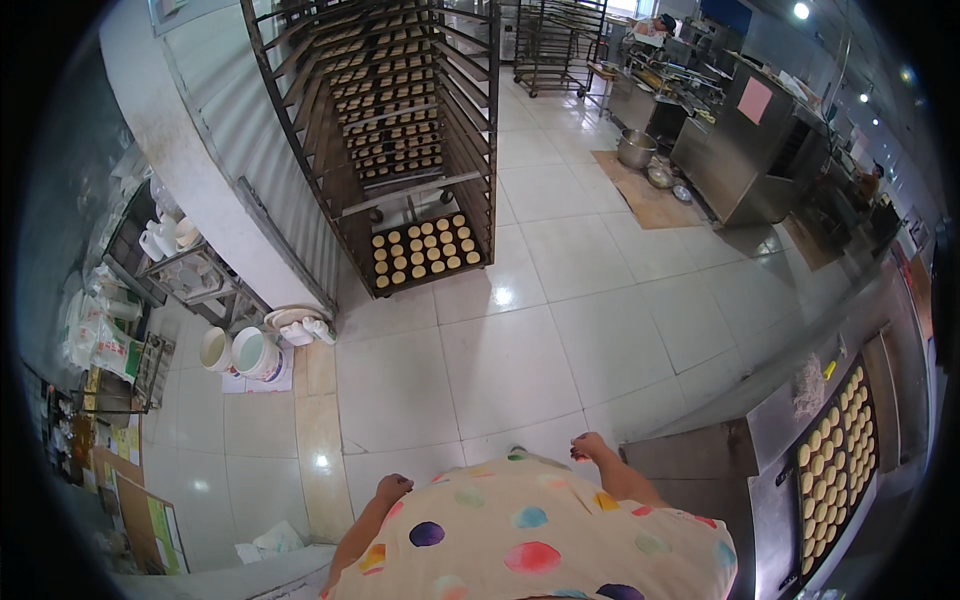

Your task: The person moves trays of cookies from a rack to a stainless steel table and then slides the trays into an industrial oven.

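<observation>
My left hand (pixel 394 486) hangs low at my side, its fingers loosely curled against the edge of my dotted clothing (pixel 491 517). Further forward, on the other side, is my right hand (pixel 589 448), also curled. Neither hand visibly holds a thing, but both are too small to judge the fingers. Before me stands a tall metal rack (pixel 491 150) on castors. Its lowest front tray (pixel 431 251) bears rows of round, pale pastries, and many more trays fill the rear. On my right, trays of round pastries (pixel 825 465) rest on a metal surface (pixel 772 450).
White plastic buckets (pixel 259 352) stand on the floor at left, near a wall pillar (pixel 210 187) and a shelf (pixel 202 277). A steel pot (pixel 636 148) sits on cardboard (pixel 637 195) beside steel machinery (pixel 757 142). Another rack (pixel 559 52) and a person (pixel 652 28) are farther back.
</observation>
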